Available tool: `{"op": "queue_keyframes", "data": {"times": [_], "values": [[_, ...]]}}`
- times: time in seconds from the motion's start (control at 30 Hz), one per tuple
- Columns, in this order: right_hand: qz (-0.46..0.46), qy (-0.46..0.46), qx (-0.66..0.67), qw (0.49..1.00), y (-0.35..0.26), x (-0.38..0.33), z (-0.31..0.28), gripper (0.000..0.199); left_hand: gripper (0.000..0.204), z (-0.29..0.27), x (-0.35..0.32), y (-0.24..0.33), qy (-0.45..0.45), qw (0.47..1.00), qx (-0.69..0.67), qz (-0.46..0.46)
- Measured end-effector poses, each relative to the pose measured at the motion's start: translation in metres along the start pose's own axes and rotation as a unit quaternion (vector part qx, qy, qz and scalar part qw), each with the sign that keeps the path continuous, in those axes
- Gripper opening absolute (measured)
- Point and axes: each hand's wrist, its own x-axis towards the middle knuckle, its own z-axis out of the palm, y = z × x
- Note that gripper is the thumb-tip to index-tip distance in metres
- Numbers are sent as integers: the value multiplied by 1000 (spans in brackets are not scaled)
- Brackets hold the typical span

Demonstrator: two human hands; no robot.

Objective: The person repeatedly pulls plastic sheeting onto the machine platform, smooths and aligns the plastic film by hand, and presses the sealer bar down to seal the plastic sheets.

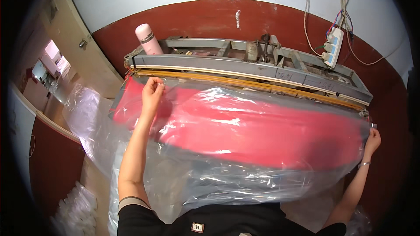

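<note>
Two hands are at work, both yours, stretched wide across one long clear plastic bag [245, 166] with one red sheet-like item [262, 135] inside it. Your left hand [152, 91] is at the far left corner of the bag, fingers closed in a pinch on the plastic edge, just near the front bar of the machine. Your right hand [373, 139] is at the far right end, fingers curled shut on the bag's other corner; a thin bracelet sits on that wrist. The bag lies across the near side of one long grey metal sealing machine [249, 63], whose yellowish bar [245, 83] runs left to right along the bag's far edge. One pink flask [148, 39] stands upright on the machine's far left end. One white power strip [333, 46] hangs at the far right, with cords rising up the wall. The wall [210, 17] behind is dark red below and pale above. More clear plastic [87, 113] is heaped at the left, beside an open doorway [48, 74].
</note>
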Motion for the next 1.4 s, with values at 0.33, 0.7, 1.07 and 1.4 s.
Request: {"op": "queue_keyframes", "data": {"times": [0.33,0.7,1.07,1.4], "values": [[-467,-189,203,839,-391,-169,56,45,6,-19,-47,54,-2,998,-53,21],[-266,-403,363,797,-376,-221,121,19,64,-65,-89,17,-106,837,523,120],[-80,-205,172,960,-108,-102,39,17,71,84,-174,73,-348,845,360,189],[-52,-173,258,949,-88,-96,40,14,45,128,-121,77,-337,835,428,82]]}}
